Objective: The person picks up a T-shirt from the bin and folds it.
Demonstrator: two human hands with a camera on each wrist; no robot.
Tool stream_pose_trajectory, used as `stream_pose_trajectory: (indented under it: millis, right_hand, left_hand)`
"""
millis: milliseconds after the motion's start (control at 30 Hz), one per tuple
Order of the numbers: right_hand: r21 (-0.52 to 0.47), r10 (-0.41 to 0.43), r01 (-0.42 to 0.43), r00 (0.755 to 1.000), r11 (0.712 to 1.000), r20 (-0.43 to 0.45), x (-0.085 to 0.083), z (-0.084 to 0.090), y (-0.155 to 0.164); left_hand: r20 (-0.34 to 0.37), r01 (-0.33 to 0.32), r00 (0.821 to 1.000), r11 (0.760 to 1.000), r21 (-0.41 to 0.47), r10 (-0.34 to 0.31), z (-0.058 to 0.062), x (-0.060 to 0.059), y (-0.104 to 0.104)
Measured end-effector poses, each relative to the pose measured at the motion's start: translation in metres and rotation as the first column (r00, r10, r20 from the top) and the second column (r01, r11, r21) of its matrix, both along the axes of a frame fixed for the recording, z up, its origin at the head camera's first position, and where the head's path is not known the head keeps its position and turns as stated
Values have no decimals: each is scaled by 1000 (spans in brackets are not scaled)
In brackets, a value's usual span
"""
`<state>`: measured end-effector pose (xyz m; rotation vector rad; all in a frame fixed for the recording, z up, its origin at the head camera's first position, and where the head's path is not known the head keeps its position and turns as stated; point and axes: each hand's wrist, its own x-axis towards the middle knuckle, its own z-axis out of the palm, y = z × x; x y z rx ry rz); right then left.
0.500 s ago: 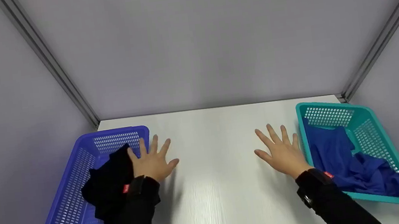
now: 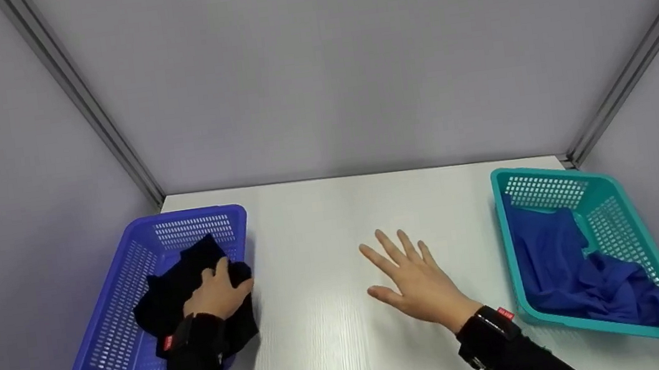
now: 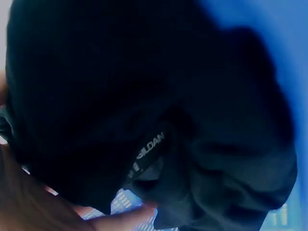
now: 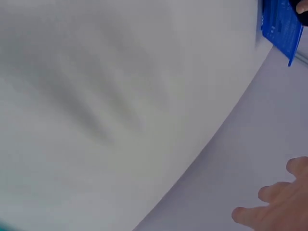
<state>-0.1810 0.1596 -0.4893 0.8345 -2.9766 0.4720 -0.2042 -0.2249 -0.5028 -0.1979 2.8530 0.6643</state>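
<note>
In the head view my left hand is down in the purple basket, its fingers curled into a crumpled black T-shirt. Part of the shirt hangs over the basket's right rim. A neck label reading GILDAN shows among the folds in the left wrist view, with fingers at the cloth's lower edge. My right hand hovers over the middle of the white table, fingers spread and holding nothing. The right wrist view shows some of its fingers.
At the right stands a teal basket with a blue cloth garment bunched inside; one end sticks out past its front right corner. Grey panels enclose the white table at the back and on both sides.
My left hand has moved left and down onto the black T-shirt and taken hold of it; the shirt now spreads over the right rim. My right hand has shifted left, away from the teal basket.
</note>
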Motion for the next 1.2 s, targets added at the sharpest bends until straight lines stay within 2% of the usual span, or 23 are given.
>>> stream_pose_trajectory:
  millis: [167, 300, 433, 500, 533, 600, 667, 733, 767, 800, 833, 900, 1000, 1033, 1100, 1200]
  right_hand:
    - [-16, 132, -132, 991, 991, 33, 16, -6, -33]
    - [-60, 204, -198, 972, 978, 114, 28, -16, -56]
    - [-202, 246, -199, 938, 959, 243, 36, -24, -77]
    - [-325, 276, -165, 902, 931, 334, 39, -25, -86]
    - [-389, 295, -136, 875, 911, 385, 40, -24, -91]
    - [-529, 346, -32, 790, 848, 506, 40, -23, -99]
    - [-649, 417, 110, 683, 752, 600, 41, -21, -107]
    - [-714, 478, 257, 592, 651, 649, 40, -19, -114]
    - [-736, 505, 324, 561, 595, 655, 39, -18, -117]
    - [-752, 531, 375, 542, 541, 652, 39, -17, -120]
    - [-764, 552, 416, 530, 493, 644, 37, -15, -123]
    - [-781, 576, 477, 530, 404, 622, 34, -11, -129]
    - [-792, 585, 525, 552, 311, 595, 27, -2, -136]
    - [-795, 583, 534, 561, 288, 588, 24, 2, -137]
    - [-800, 569, 545, 586, 251, 577, 19, 10, -140]
    - [-790, 541, 587, 612, 180, 578, 10, 24, -139]
  left_hand:
    - [-78, 8, 997, 998, -67, -14, 3, 1, 6]
    - [-169, 9, 985, 994, -110, -27, 13, 2, 10]
    - [-284, 24, 957, 992, -127, -60, 37, 2, 16]
    - [-356, 33, 932, 993, -112, -71, 54, 1, 21]
    - [-394, 36, 916, 995, -98, -72, 63, 0, 25]
    - [-458, 43, 886, 997, -67, -69, 82, -1, 35]
    - [-506, 49, 861, 998, -32, -59, 99, -1, 46]
    - [-546, 53, 837, 998, 16, -36, 115, 1, 59]
    - [-564, 57, 825, 998, 39, -25, 123, 2, 65]
    - [-590, 67, 807, 996, 64, -16, 129, 4, 71]
    - [-619, 80, 785, 993, 92, -6, 135, 5, 77]
    - [-678, 121, 735, 983, 138, 4, 146, 9, 90]
    - [-745, 195, 667, 964, 181, 5, 157, 15, 108]
    - [-758, 223, 652, 955, 195, 3, 159, 17, 113]
    - [-773, 288, 635, 930, 228, -7, 163, 21, 125]
    - [-772, 403, 635, 866, 294, -33, 166, 29, 141]
